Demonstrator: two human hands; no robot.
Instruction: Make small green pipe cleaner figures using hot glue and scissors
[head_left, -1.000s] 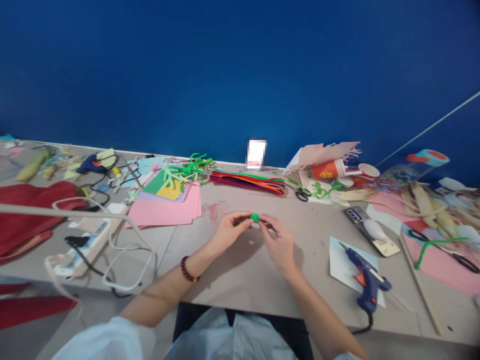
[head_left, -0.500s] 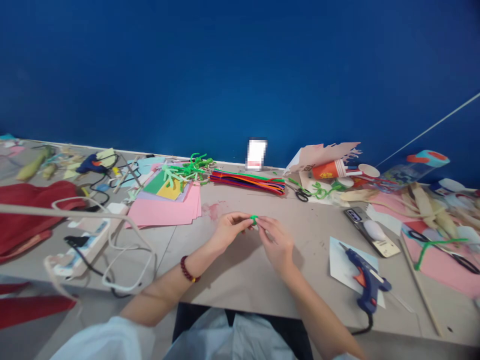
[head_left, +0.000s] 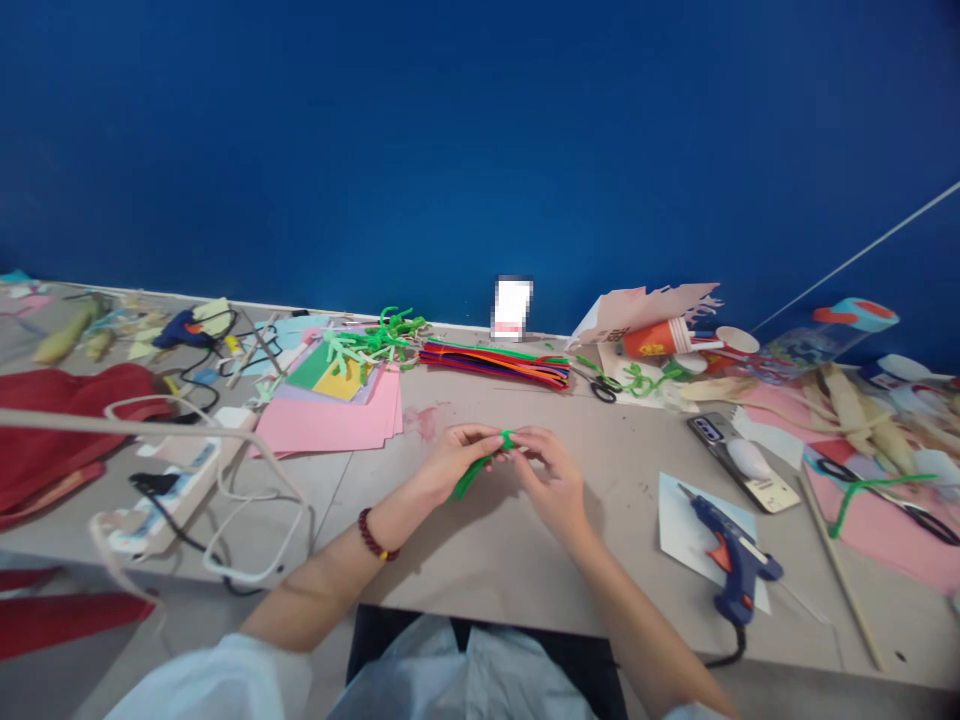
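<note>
A green pipe cleaner (head_left: 472, 476) is pinched between my left hand (head_left: 459, 460) and my right hand (head_left: 549, 478), just above the middle of the tabletop. A small twisted loop of it shows at the fingertips, and a straight length slants down and left in front of my left palm. Much of the twisted part is hidden by my fingers. A beaded bracelet (head_left: 371, 534) circles my left wrist.
Pink paper sheets (head_left: 322, 425) lie to the left and a bundle of coloured pipe cleaners (head_left: 495, 365) lies ahead. A blue hot glue gun (head_left: 735, 558) rests on white paper to the right. A power strip (head_left: 172, 490) and cables lie left.
A longer length of green pipe cleaner now shows, slanting down and left from my fingers. Earlier only a small green knot showed between my fingertips.
</note>
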